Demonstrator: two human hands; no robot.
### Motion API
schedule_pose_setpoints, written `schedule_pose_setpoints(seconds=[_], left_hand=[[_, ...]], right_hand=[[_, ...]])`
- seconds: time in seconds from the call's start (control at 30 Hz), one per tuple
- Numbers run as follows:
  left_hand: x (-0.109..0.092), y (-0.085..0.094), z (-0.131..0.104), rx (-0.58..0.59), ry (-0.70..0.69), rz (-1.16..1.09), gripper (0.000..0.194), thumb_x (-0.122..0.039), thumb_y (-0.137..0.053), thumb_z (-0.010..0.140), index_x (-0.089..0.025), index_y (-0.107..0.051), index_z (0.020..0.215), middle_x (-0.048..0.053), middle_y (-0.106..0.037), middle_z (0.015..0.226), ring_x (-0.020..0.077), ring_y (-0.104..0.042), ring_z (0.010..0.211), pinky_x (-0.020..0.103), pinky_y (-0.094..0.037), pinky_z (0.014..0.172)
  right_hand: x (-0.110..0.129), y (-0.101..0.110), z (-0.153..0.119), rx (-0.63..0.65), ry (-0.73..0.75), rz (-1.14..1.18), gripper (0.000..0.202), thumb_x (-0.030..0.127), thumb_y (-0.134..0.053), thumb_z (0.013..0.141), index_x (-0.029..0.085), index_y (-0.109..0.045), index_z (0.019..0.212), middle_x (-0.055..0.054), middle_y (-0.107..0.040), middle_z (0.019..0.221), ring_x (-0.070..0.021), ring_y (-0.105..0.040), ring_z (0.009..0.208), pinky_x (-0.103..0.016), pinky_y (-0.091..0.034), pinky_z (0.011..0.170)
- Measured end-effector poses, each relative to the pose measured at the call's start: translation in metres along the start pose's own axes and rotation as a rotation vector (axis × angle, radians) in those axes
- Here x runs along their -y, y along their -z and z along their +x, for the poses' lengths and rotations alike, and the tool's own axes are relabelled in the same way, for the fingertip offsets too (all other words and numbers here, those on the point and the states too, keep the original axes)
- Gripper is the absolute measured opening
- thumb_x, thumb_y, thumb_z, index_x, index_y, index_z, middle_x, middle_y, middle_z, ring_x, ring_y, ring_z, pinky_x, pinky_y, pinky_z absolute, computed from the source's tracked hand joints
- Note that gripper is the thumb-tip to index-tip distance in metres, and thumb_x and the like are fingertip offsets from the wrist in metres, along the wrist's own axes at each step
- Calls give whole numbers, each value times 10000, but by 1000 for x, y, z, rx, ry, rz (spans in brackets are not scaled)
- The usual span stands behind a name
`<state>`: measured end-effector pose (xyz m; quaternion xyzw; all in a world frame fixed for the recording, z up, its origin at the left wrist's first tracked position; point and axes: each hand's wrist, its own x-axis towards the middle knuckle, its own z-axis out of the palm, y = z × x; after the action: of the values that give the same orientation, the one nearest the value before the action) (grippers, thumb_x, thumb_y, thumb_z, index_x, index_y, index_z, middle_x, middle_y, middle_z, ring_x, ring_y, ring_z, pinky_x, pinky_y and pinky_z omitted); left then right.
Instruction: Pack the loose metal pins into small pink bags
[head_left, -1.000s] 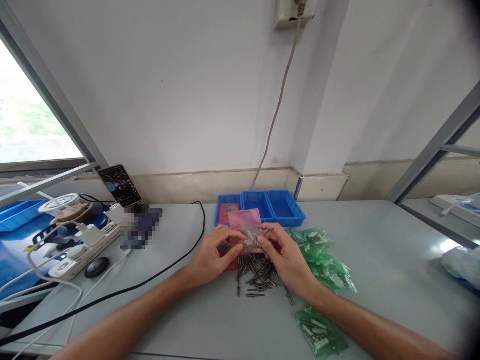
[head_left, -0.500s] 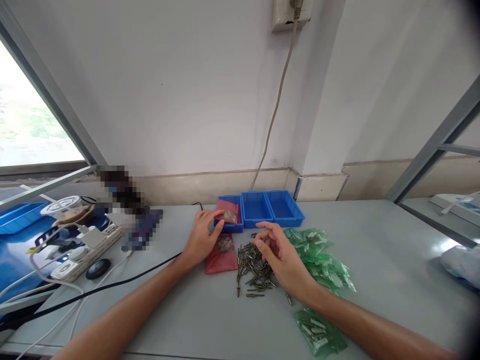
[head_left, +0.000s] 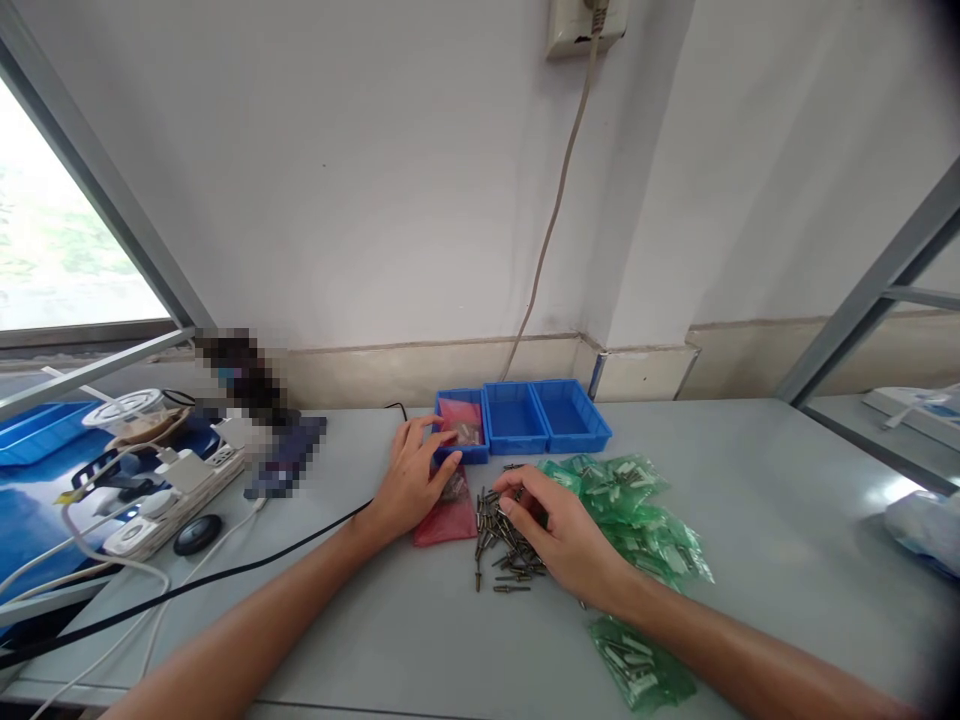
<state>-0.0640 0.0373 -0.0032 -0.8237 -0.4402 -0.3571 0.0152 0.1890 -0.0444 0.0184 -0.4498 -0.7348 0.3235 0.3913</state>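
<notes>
My left hand [head_left: 415,478] reaches over the front left corner of the left blue bin [head_left: 472,456], its fingers spread beside a red bag [head_left: 460,412] with small parts. That bag lies in the bin. A second red bag [head_left: 448,526] lies on the table in front, partly under my left thumb. My right hand [head_left: 559,530] is over a pile of metal rivets [head_left: 491,535], with thumb and forefinger curled close together. What they pinch, if anything, is too small to make out. Green bags of rivets [head_left: 626,480] lie to its right.
Two more blue bins [head_left: 517,443] adjoin the left one. A further green bag [head_left: 641,665] is near the front edge. At left are a black cable [head_left: 247,562], a power strip [head_left: 142,535], a black mouse [head_left: 197,536] and a pixelated object [head_left: 289,455].
My right hand has dropped and shifted left onto the rivets, its fingers curling in. My left hand has moved slightly toward me over the front of the bin.
</notes>
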Motion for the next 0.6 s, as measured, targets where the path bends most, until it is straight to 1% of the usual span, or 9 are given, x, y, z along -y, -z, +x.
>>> schedule_pose_setpoints(seconds=[0.07, 0.1, 0.17, 0.23, 0.27, 0.3, 0.43, 0.5, 0.6], left_hand=[[-4, 2, 0, 0, -21, 20, 335, -381, -594, 1085, -221, -645, 1375, 149, -441, 1627, 352, -398, 1490, 577, -344, 1246], [-5, 2, 0, 17, -46, 30, 352, -379, -596, 1085, -228, -624, 1402, 144, -420, 1661, 354, -367, 1529, 578, -323, 1260], [-7, 3, 0, 90, -115, 34, 375, -365, -584, 1097, -254, -583, 1455, 123, -487, 1642, 329, -399, 1538, 572, -297, 1275], [-6, 3, 0, 161, -159, 23, 375, -354, -562, 1112, -272, -560, 1478, 103, -594, 1561, 293, -506, 1471, 565, -294, 1277], [-6, 2, -1, 177, -161, 19, 376, -355, -554, 1117, -274, -555, 1485, 100, -615, 1541, 284, -536, 1446, 563, -299, 1276], [-5, 1, -1, 172, -149, 22, 388, -361, -550, 1118, -272, -548, 1496, 104, -604, 1553, 287, -530, 1453, 563, -303, 1277], [-1, -3, -3, 99, -78, 61, 467, -382, -545, 1114, -264, -501, 1564, 112, -472, 1666, 334, -307, 1608, 575, -303, 1290], [1, -5, -4, 123, -56, 57, 480, -378, -526, 1120, -269, -477, 1585, 102, -470, 1668, 340, -276, 1619, 588, -305, 1293], [4, -9, -7, 157, -36, 29, 476, -370, -501, 1129, -267, -463, 1592, 101, -458, 1670, 343, -274, 1614, 603, -317, 1291]], right_hand=[[0, 0, 0, 11, 4, -4, 169, 346, -549, 1083, 272, -688, 1145, -17, -701, 911, -203, -620, 737, -316, -476, 624], [0, 0, 0, 16, 6, -8, 167, 340, -546, 1085, 272, -687, 1145, -15, -702, 918, -203, -620, 741, -317, -479, 633], [-1, -1, 0, 22, 14, -22, 161, 324, -544, 1087, 270, -685, 1141, -14, -699, 931, -201, -618, 748, -322, -489, 660], [-2, -1, 1, 28, 37, -42, 155, 308, -544, 1090, 268, -689, 1132, -17, -697, 948, -202, -622, 764, -332, -505, 700], [-2, -1, 1, 31, 54, -53, 157, 300, -543, 1092, 268, -693, 1128, -21, -698, 960, -206, -630, 784, -341, -516, 728], [-3, -1, 1, 36, 74, -67, 163, 292, -540, 1096, 270, -699, 1125, -27, -700, 977, -212, -642, 818, -351, -528, 763], [-2, 0, 2, 96, 193, -192, 210, 247, -527, 1106, 279, -732, 1144, -57, -718, 1075, -260, -654, 1018, -438, -536, 951], [-2, 0, 1, 136, 257, -287, 224, 233, -547, 1097, 284, -750, 1179, -76, -722, 1131, -286, -628, 1073, -494, -524, 1003], [-1, -1, -1, 171, 305, -378, 274, 240, -600, 1073, 303, -749, 1294, -97, -712, 1231, -316, -598, 1114, -549, -532, 1018]])
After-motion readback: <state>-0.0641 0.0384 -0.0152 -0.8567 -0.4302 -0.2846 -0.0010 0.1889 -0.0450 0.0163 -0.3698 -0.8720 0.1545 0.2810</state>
